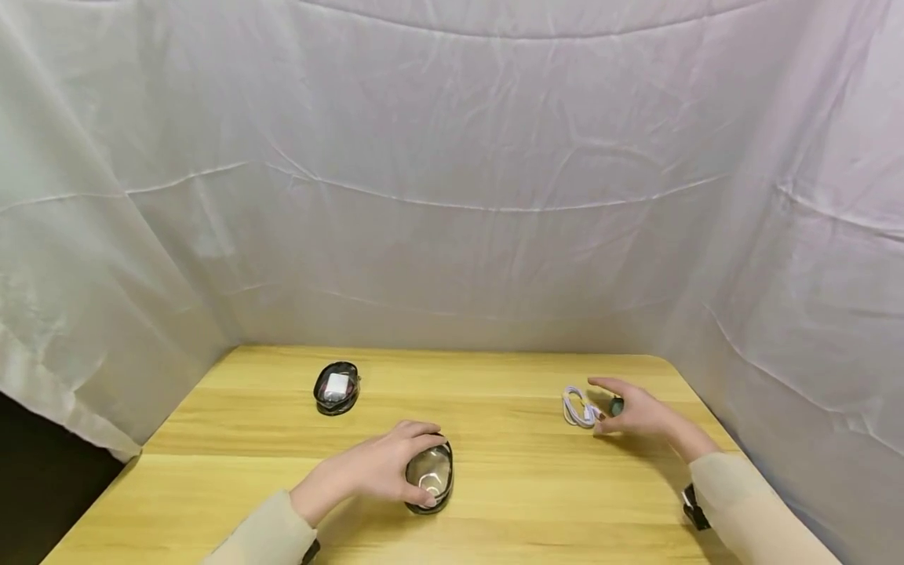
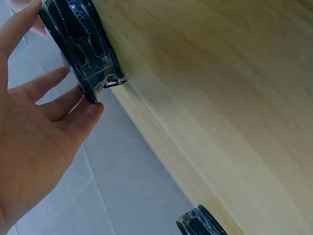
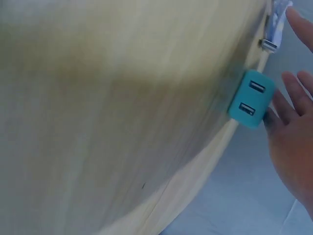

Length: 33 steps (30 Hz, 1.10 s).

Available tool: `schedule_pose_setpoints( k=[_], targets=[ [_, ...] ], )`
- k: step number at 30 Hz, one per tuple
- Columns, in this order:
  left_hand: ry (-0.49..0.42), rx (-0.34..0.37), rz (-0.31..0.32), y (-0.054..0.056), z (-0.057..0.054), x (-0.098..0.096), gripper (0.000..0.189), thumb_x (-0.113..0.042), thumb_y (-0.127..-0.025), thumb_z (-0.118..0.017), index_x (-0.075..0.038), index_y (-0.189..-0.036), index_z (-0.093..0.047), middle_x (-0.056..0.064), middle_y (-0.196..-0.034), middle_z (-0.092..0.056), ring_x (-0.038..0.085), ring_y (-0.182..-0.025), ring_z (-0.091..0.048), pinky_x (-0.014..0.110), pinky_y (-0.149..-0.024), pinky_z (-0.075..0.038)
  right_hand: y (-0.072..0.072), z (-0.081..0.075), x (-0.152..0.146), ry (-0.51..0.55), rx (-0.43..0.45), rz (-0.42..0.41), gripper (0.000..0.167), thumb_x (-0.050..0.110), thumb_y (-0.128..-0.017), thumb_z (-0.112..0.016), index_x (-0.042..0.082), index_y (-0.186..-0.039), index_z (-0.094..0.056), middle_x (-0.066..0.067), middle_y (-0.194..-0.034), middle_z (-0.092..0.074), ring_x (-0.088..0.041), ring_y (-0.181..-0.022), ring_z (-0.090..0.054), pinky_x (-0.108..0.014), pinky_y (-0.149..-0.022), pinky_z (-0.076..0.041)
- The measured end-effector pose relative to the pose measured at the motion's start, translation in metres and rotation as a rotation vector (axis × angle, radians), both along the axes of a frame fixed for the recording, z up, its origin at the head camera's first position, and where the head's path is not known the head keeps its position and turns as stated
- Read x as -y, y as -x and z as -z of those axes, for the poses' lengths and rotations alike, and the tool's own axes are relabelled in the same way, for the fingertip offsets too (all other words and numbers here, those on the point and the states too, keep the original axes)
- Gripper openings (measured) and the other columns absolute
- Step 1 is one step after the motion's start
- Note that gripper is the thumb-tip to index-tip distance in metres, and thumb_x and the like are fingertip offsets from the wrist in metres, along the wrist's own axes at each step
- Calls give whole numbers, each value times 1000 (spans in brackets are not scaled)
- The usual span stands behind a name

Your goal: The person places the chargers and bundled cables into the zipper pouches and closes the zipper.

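Grips clear pouch [image 1: 429, 466] with left hand [image 1: 384, 464] at the near middle of the table [image 1: 526, 490], with thumb along the near rim and curled fingers round the far rim; probably held across its width to steady soft walls. Cannot make out any contents. With fingers of right hand [image 1: 641, 411] spread and thumb well apart, arches over green charger [image 3: 251, 99] and toward coiled cable [image 1: 581, 413]; cannot confirm contact with either. Seems spread wide to span both. Note charger inside the arch, with two ports showing, and cable just beside it, near the fingertips, with loops gathered, likely for compactness. Farther out, note second pouch [image 1: 337, 409] at far left, containing white block [image 1: 337, 384]; presumably set apart for working room. Behind, note pale curtain [image 1: 487, 259], likely hung as a screen.
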<state>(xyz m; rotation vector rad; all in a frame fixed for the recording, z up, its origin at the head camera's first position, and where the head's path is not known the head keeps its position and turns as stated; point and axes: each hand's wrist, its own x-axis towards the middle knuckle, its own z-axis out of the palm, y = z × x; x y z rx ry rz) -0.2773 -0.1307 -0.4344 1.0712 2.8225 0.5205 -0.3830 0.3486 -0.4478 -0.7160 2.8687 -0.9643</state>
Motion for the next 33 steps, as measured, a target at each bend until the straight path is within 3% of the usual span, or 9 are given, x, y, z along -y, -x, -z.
schedule_pose_setpoints(
  k=[3, 12, 22, 33],
  targets=[
    [-3, -16, 10, 0, 1, 0, 84, -52, -80, -85, -14, -150, -55, 7, -156, -47, 25, -143, -44, 47, -107, -51, 3, 4, 1, -27, 37, -13, 100, 28, -75, -95, -2, -155, -42, -33, -154, -42, -55, -139, -41, -69, -111, -38],
    [-36, -31, 24, 3, 4, 1, 82, -51, -81, -84, -14, -148, -56, 7, -154, -48, 24, -141, -45, 43, -106, -52, 10, 2, 12, -30, 32, -75, 100, 23, -73, -96, -7, -152, -43, -30, -149, -51, -48, -135, -49, -67, -114, -36],
    [-72, -47, 42, 4, 3, 4, 79, -51, -82, -83, -14, -147, -57, 6, -150, -50, 22, -136, -48, 41, -105, -53, 19, -3, 19, -122, 23, -156, 93, 22, -75, -95, -9, -149, -47, -31, -144, -55, -52, -131, -53, -66, -107, -43],
    [-74, -34, 23, 5, 1, 6, 83, -52, -84, -81, -12, -151, -52, 1, -150, -48, 19, -133, -52, 40, -107, -51, 18, 1, 26, -100, -33, -90, 97, 27, -70, -97, -6, -149, -50, -30, -148, -49, -53, -132, -49, -70, -109, -39]
  ],
)
